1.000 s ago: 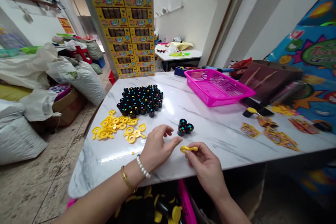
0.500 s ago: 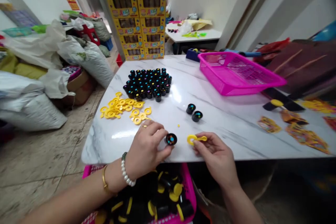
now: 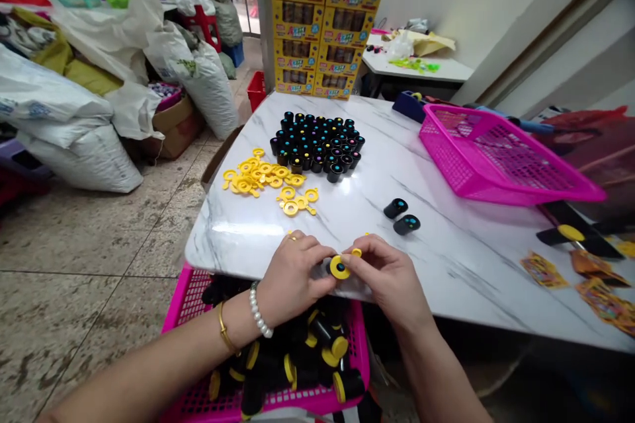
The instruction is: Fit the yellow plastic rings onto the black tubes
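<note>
My left hand (image 3: 300,271) is closed around a small black cylinder, mostly hidden by the fingers. Against its end lies a yellow ring cap (image 3: 340,268) with a small tab, pinched by my right hand (image 3: 389,274). A dark centre shows through the ring. Whether the cap is seated cannot be made out. Beyond my hands, loose yellow ring caps (image 3: 268,174) lie in a pile on the marble-patterned table (image 3: 238,238). Many black cylinders (image 3: 317,139) with coloured dots inside stand behind them. Two more black cylinders (image 3: 407,224) are to the right.
Below the table edge, a pink basket (image 3: 364,350) holds black cylinders with yellow caps. Another pink basket (image 3: 496,195) sits at the table's right. Yellow boxes (image 3: 297,46) are stacked at the far edge. Foil packets (image 3: 544,269) lie right; white sacks (image 3: 79,152) stand left.
My right hand has brought the yellow ring cap left onto the end of the black cylinder in my left hand. The view has turned somewhat to the left.
</note>
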{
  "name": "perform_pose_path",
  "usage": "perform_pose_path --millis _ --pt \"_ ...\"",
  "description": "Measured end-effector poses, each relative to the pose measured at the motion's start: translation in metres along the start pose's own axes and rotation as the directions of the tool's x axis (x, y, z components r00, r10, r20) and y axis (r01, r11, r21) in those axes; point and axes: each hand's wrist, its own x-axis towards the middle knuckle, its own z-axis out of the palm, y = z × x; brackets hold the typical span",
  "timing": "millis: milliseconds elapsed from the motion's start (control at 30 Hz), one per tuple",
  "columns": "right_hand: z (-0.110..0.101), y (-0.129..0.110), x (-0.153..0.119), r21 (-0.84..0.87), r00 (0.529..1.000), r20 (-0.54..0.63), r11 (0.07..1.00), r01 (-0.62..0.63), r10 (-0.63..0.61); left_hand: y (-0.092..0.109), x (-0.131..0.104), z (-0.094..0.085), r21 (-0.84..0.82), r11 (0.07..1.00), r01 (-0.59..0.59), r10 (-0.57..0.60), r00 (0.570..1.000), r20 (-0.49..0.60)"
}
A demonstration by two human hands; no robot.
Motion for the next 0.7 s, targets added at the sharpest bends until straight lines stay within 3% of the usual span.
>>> perform_pose_path --millis 367,567,700 --pt "0.003 0.004 -0.006 0.054 0.979 0.066 0.979 -0.195 0.191 -0.001 0.000 -0.001 -0.035 0.999 0.024 -0.024 1.000 0.019" --pt "0.002 0.002 -0.008 0.035 0.962 0.142 0.970 -0.242 0.234 0.009 0.000 -0.006 -0.082 0.993 0.087 -0.080 0.994 0.076" --pt "0.004 0.004 -0.007 0.096 0.953 0.174 0.959 -0.266 0.247 0.018 0.000 -0.013 -0.227 0.958 0.173 -0.131 0.973 0.188"
